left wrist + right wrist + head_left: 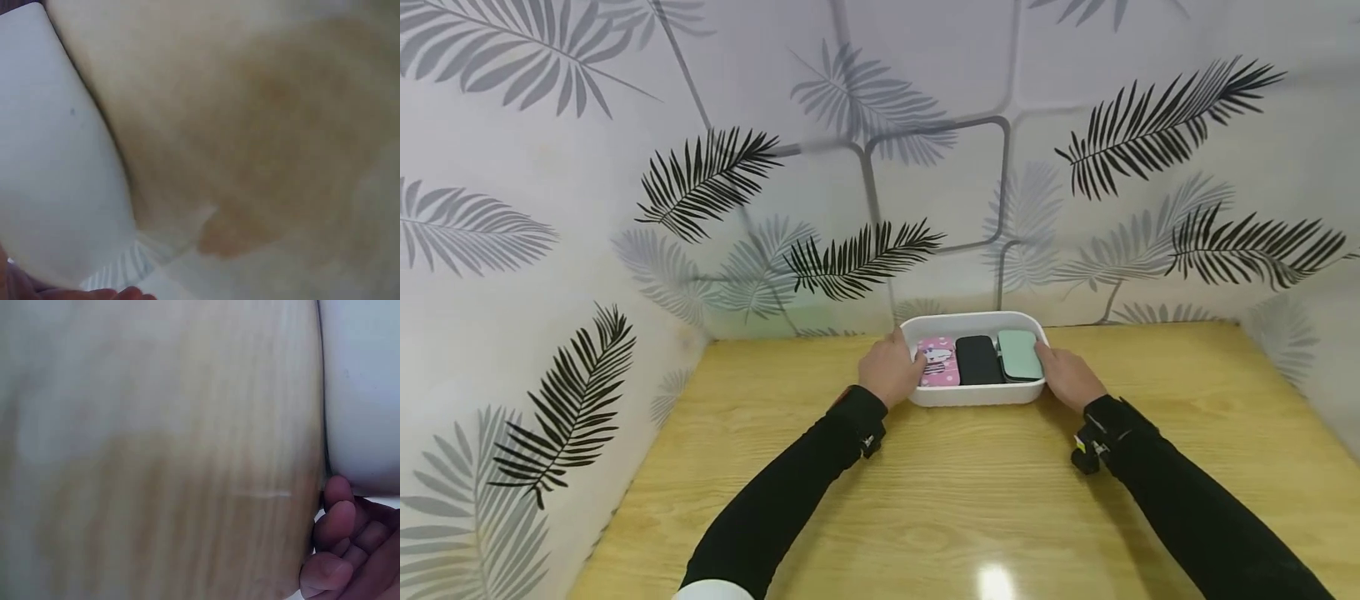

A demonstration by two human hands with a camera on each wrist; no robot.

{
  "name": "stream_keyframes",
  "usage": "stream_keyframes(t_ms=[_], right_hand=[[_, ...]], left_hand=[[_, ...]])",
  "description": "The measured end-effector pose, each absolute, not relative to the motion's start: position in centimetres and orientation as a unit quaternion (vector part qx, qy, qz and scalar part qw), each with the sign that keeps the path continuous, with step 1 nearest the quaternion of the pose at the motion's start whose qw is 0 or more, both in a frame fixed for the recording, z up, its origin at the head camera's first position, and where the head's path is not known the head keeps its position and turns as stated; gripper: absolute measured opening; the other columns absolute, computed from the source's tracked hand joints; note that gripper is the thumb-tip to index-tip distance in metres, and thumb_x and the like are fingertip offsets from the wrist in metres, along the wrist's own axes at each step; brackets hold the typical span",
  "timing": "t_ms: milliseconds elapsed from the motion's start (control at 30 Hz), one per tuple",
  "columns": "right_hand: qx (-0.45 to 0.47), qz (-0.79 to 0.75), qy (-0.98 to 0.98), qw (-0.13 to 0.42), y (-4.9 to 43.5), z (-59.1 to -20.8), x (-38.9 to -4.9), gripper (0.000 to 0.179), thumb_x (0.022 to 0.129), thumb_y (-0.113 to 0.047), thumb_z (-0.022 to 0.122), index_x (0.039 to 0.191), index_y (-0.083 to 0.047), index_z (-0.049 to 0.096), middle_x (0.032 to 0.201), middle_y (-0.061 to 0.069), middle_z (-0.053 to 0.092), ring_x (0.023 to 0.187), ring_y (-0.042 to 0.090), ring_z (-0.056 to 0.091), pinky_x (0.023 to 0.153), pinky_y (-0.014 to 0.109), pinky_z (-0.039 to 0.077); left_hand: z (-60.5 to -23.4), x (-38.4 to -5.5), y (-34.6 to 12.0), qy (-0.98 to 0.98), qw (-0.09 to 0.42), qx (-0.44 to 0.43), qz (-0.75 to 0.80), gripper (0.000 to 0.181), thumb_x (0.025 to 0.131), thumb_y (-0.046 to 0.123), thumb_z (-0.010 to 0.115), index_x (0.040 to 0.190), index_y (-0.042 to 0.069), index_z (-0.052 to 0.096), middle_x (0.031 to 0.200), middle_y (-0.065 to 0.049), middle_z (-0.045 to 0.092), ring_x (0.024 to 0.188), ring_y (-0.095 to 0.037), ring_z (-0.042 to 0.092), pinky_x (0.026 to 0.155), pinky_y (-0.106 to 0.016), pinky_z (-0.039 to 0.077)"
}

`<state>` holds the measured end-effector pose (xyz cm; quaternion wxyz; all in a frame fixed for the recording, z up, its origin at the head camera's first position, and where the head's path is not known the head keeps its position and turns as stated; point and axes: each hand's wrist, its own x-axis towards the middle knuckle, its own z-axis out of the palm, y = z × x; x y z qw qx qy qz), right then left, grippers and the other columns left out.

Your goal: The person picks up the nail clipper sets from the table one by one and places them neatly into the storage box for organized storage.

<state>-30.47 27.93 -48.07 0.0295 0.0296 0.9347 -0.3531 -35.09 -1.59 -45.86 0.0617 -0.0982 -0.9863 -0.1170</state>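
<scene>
A white oblong bin (977,399) stands at the back of the wooden table, close to the wall. My left hand (889,369) grips its left end, thumb over the rim. At the opposite end my right hand (1070,379) holds on the same way. Three small cases lie in a row inside: a pink one (938,363) with white dots and a cartoon figure, a black one (979,362), a mint-green one (1019,356). In the right wrist view, curled fingers (335,526) sit at the corner of the bin (369,394). The left wrist view shows the bin's side (56,144).
The pale wooden table (925,492) extends to the front and both sides. Behind it and along the left rises a wall (940,192) with grey and black feather-like leaves. A white rounded object (713,590) shows at the bottom edge, by the left sleeve.
</scene>
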Motion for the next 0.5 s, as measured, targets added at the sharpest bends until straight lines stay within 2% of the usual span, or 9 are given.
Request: stream_keyframes(t_ms=[233, 367, 500], right_hand=[[0.027, -0.351, 0.935, 0.032, 28.3, -48.3, -31.8, 0.075, 0.107, -0.051, 0.01, 0.123, 0.006, 0.056, 0.093, 0.017, 0.053, 0.085, 0.03, 0.051, 0.074, 0.036, 0.036], [0.025, -0.354, 0.934, 0.034, 28.5, -48.3, -32.6, 0.074, 0.107, -0.052, 0.01, 0.115, 0.005, 0.056, 0.088, 0.016, 0.051, 0.081, 0.029, 0.051, 0.072, 0.036, 0.036], [0.026, -0.352, 0.935, 0.036, 28.5, -48.2, -33.4, 0.073, 0.107, -0.051, 0.009, 0.112, 0.006, 0.055, 0.086, 0.016, 0.051, 0.079, 0.029, 0.051, 0.071, 0.036, 0.037]], left_hand=[[-45.2, -36.8, -0.8, -0.99, 0.036, -0.114, -0.078, 0.07, 0.103, 0.043, 0.046, 0.153, -0.004, 0.034, 0.132, -0.015, 0.063, 0.116, -0.028, 0.065, 0.094, -0.042, 0.054], [-44.8, -37.2, -0.7, -0.99, 0.022, -0.117, -0.08, 0.069, 0.105, 0.041, 0.044, 0.155, -0.004, 0.03, 0.134, -0.016, 0.063, 0.118, -0.029, 0.064, 0.095, -0.042, 0.053], [-44.5, -37.8, -0.6, -0.99, 0.019, -0.112, -0.089, 0.068, 0.105, 0.04, 0.045, 0.155, -0.004, 0.03, 0.129, -0.016, 0.066, 0.112, -0.029, 0.066, 0.092, -0.041, 0.054]])
